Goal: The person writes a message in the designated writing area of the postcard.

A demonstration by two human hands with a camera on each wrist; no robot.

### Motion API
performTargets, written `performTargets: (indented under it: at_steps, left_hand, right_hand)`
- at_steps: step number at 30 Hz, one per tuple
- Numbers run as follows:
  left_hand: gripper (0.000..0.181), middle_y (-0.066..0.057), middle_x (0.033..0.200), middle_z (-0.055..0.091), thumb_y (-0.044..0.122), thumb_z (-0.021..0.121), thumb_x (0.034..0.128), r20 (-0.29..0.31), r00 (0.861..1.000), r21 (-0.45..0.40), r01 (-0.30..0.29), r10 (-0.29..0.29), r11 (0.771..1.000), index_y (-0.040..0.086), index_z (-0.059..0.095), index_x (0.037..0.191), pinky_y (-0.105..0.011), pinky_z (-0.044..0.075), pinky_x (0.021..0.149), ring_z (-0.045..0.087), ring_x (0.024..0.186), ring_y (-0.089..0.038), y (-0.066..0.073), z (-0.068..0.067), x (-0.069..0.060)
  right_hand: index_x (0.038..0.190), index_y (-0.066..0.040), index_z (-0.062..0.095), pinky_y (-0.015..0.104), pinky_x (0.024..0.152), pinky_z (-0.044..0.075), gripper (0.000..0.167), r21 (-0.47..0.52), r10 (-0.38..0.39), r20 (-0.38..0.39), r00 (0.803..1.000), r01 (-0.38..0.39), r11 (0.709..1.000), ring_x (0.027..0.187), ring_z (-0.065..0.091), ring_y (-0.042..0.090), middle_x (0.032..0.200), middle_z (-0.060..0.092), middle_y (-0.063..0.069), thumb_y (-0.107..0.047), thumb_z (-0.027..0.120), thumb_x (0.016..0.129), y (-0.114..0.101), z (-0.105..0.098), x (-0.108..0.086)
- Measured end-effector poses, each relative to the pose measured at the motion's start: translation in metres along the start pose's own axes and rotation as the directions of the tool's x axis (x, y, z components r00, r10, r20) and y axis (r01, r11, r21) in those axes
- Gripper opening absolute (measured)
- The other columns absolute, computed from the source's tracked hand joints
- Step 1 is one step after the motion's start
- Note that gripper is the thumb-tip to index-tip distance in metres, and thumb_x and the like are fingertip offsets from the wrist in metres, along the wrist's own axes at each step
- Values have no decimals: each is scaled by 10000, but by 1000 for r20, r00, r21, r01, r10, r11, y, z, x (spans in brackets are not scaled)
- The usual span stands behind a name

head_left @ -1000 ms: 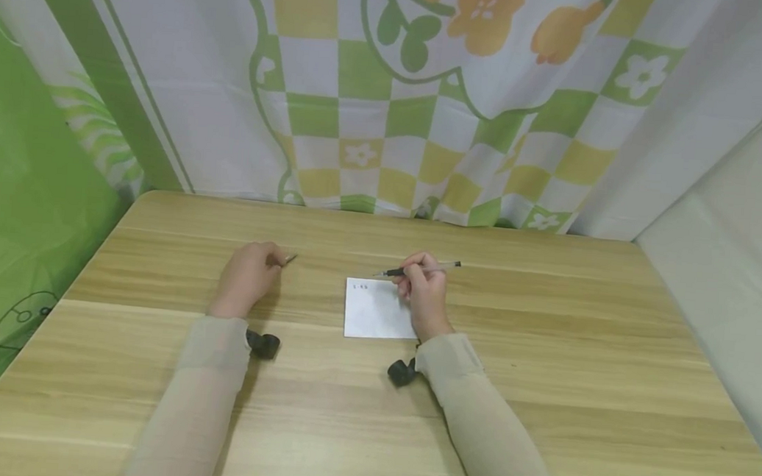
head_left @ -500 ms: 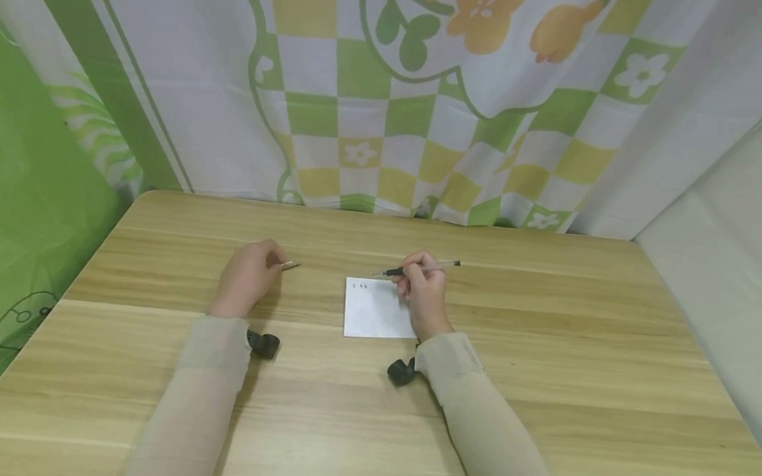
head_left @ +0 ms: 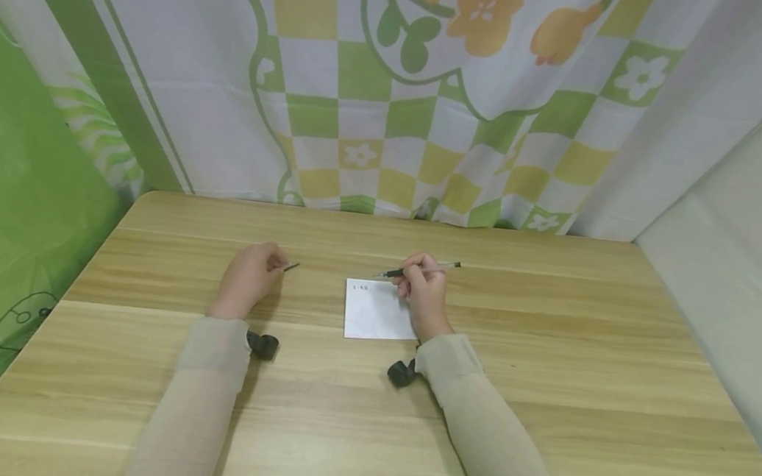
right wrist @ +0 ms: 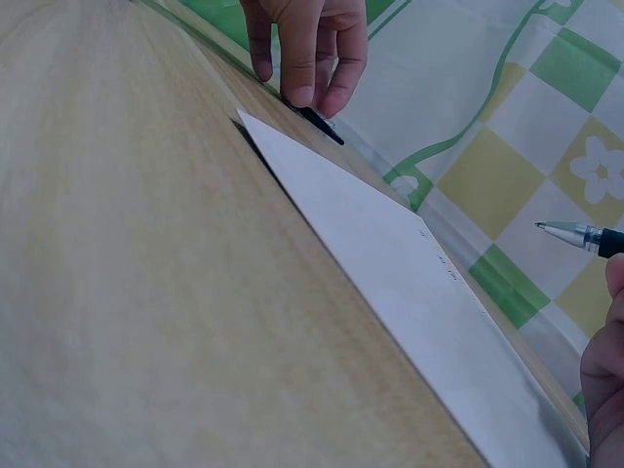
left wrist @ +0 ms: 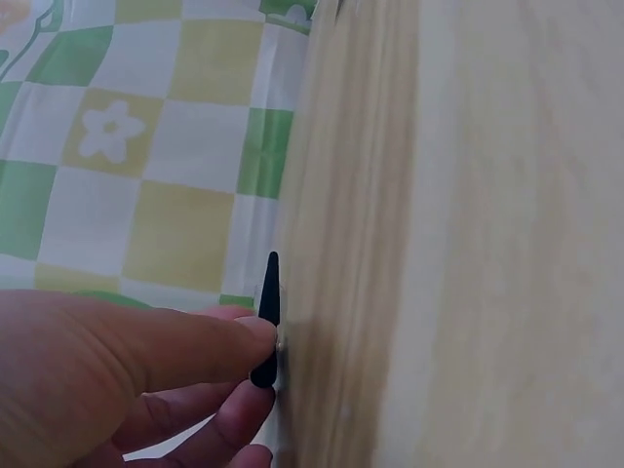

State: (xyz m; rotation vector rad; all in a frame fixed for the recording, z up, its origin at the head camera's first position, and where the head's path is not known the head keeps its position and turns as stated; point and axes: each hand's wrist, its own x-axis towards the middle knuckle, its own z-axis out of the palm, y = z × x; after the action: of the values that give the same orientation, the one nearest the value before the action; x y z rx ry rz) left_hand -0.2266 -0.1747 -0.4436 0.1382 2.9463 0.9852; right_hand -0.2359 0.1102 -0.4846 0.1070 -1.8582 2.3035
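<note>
My left hand [head_left: 250, 279] pinches a small pen cap [left wrist: 270, 312] between thumb and fingers. The cap has a dark tapered clip and a clear part beside it, partly hidden by the fingers. In the right wrist view, the cap and left fingers appear just above the table, beyond the paper. My right hand [head_left: 425, 293] grips a gel pen [head_left: 395, 272] in a writing hold, its metal tip [right wrist: 564, 230] uncovered and pointing left. Under that hand lies a white sheet of paper [head_left: 375, 315], with a short line of small marks at its upper left.
A light wood-grain table [head_left: 316, 410] extends all around the hands. Behind its far edge hangs a checked, flowered curtain [head_left: 363, 119]. Small black wrist cameras are worn on the left wrist [head_left: 263, 345] and right wrist [head_left: 401, 373].
The pen cap has turned in my left fingers, showing a pale side half a second ago and a dark one now. The right hand and pen hold nearly still above the paper.
</note>
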Motion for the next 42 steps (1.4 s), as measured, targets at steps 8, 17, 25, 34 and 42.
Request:
performTargets:
  at_steps: [8, 17, 25, 34, 42]
  left_hand:
    - [234, -263, 1209, 665, 7, 587, 995, 39, 999, -26, -8, 9, 1000, -66, 643, 1211, -525, 501, 997, 628, 1128, -412, 3, 1, 0]
    - [237, -246, 1225, 673, 28, 593, 994, 83, 994, -106, -66, 75, 992, -53, 665, 1205, -515, 505, 999, 642, 1126, -400, 12, 14, 4]
    - [224, -229, 1225, 679, 31, 602, 997, 84, 989, -164, -110, 125, 980, -40, 674, 1196, -508, 494, 1022, 637, 1150, -392, 21, 20, 5]
    - [253, -170, 1257, 680, 116, 631, 1005, 132, 981, -328, -88, 139, 940, 15, 683, 1231, -472, 531, 968, 641, 1156, -342, 27, 25, 6]
    - [278, -118, 1327, 653, 197, 633, 1016, 174, 970, -398, -89, 170, 913, 70, 689, 1257, -496, 461, 1059, 590, 1250, -318, 33, 25, 5]
  right_hand:
    - [849, 55, 547, 173, 457, 408, 115, 0, 5, -4, 1000, -4, 1000, 484, 482, 77, 629, 589, 36, -13, 469, 900, -1, 0, -1]
    - [846, 33, 561, 168, 446, 402, 117, 40, -16, -29, 999, 17, 999, 485, 466, 72, 645, 589, 40, -6, 473, 912, 2, 0, -1]
    - [842, 4, 561, 170, 445, 399, 117, 55, -18, -25, 1000, 19, 998, 486, 465, 70, 651, 592, 49, -5, 469, 915, 2, -1, -1]
    - [845, -54, 561, 163, 458, 404, 86, 80, -19, -25, 999, 21, 997, 501, 472, 73, 670, 599, 63, -16, 530, 915, -1, 0, -2]
    - [847, -63, 538, 156, 459, 397, 104, 170, 9, -26, 1000, -5, 985, 509, 482, 73, 671, 603, 46, 2, 593, 906, 0, 0, 0]
